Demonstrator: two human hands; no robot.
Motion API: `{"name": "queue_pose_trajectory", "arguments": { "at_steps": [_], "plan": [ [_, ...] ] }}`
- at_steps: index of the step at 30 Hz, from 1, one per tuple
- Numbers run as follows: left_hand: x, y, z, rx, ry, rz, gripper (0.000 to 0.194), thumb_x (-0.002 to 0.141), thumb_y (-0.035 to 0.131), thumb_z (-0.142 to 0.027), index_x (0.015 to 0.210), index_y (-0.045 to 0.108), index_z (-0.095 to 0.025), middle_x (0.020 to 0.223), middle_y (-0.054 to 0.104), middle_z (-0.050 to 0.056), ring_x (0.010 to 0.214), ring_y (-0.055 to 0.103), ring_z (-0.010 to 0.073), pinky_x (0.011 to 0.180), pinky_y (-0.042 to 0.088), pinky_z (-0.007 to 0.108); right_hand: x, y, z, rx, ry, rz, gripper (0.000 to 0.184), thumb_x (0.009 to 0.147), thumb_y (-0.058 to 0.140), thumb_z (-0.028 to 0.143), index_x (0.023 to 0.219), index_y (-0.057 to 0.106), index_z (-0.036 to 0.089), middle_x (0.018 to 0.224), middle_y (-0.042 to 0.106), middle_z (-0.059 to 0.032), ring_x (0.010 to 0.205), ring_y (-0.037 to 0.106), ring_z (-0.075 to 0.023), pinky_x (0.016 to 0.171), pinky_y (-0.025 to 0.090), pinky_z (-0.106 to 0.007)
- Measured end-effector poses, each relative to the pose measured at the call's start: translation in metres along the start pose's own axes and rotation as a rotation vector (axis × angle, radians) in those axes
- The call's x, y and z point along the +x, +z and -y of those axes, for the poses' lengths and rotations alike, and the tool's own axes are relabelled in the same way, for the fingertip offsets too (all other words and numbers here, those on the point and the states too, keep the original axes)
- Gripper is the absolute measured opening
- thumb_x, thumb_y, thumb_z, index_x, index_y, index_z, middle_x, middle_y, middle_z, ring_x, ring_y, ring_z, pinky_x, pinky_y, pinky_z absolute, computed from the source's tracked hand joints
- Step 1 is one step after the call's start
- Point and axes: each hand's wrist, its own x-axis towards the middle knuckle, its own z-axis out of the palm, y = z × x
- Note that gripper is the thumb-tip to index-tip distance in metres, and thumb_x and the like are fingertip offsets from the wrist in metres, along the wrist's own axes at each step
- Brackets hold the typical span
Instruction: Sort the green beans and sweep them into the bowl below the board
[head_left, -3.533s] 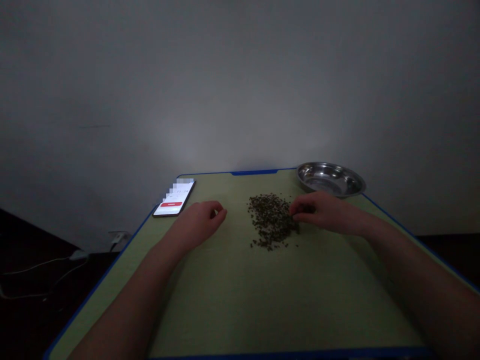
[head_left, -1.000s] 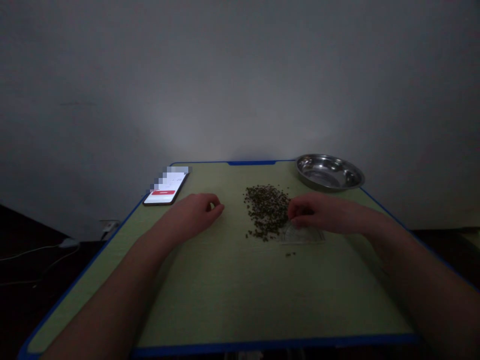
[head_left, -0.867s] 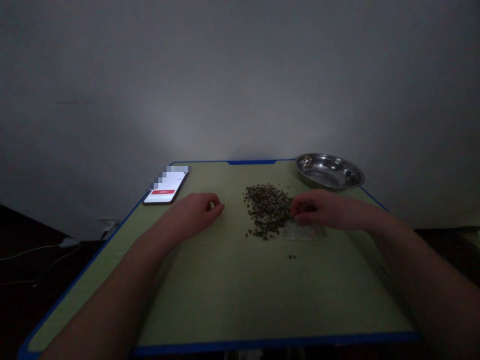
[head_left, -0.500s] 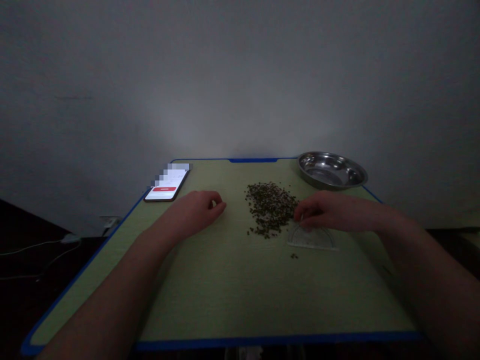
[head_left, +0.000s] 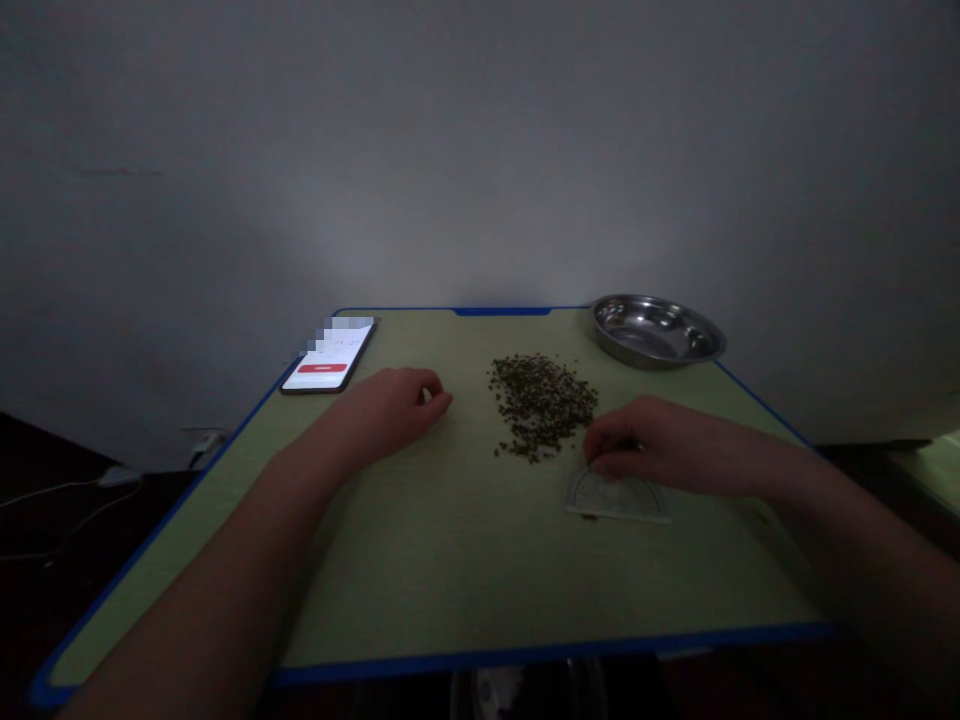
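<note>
A clear half-round protractor (head_left: 619,500) is pinched by my right hand (head_left: 626,440) at its curved edge. The protractor is low over the table, its straight edge toward me, and a few loose grains show at that edge. Just beyond my right fingertips spreads a pile of small dark green and brown grains, perhaps beans or seeds (head_left: 540,405). To the left of the pile, my left hand (head_left: 397,405) rests on the table with its fingers curled in and the thumb close to the index finger. Nothing shows in it.
A shiny metal bowl (head_left: 656,335) stands at the back right of the pale green, blue-edged table (head_left: 420,570). A phone (head_left: 330,355) with a lit screen lies at the back left. Behind is a grey wall (head_left: 480,180). Cables and a plug (head_left: 120,477) lie low at the left.
My right hand has drawn the protractor toward me, over the few loose grains in front of the pile. My left hand keeps its pose. The whole view has shifted slightly.
</note>
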Motion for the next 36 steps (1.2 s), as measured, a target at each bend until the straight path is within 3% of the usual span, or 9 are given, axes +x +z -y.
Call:
{"name": "queue_pose_trajectory", "arguments": {
  "at_steps": [16, 36],
  "plan": [
    [0.004, 0.004, 0.003, 0.018, 0.043, -0.024, 0.041, 0.084, 0.039, -0.047, 0.094, 0.068, -0.019, 0.083, 0.072, 0.008, 0.069, 0.062, 0.0189, 0.061, 0.040, 0.029, -0.022, 0.029, 0.033, 0.013, 0.088, 0.028, 0.013, 0.085, 0.057, 0.031, 0.079, 0.064, 0.021, 0.072, 0.064, 0.0010, 0.063, 0.056, -0.0134, 0.055, 0.037, -0.025],
    [0.001, 0.004, 0.001, 0.002, 0.043, -0.026, 0.040, 0.084, 0.041, -0.045, 0.095, 0.069, -0.019, 0.087, 0.071, 0.010, 0.072, 0.061, 0.0209, 0.064, 0.041, 0.031, -0.017, 0.037, 0.055, 0.041, 0.036, 0.090, 0.011, 0.085, 0.059, 0.030, 0.083, 0.067, 0.023, 0.081, 0.068, 0.0005, 0.073, 0.060, -0.0147, 0.062, 0.041, -0.025]
  ]
}}
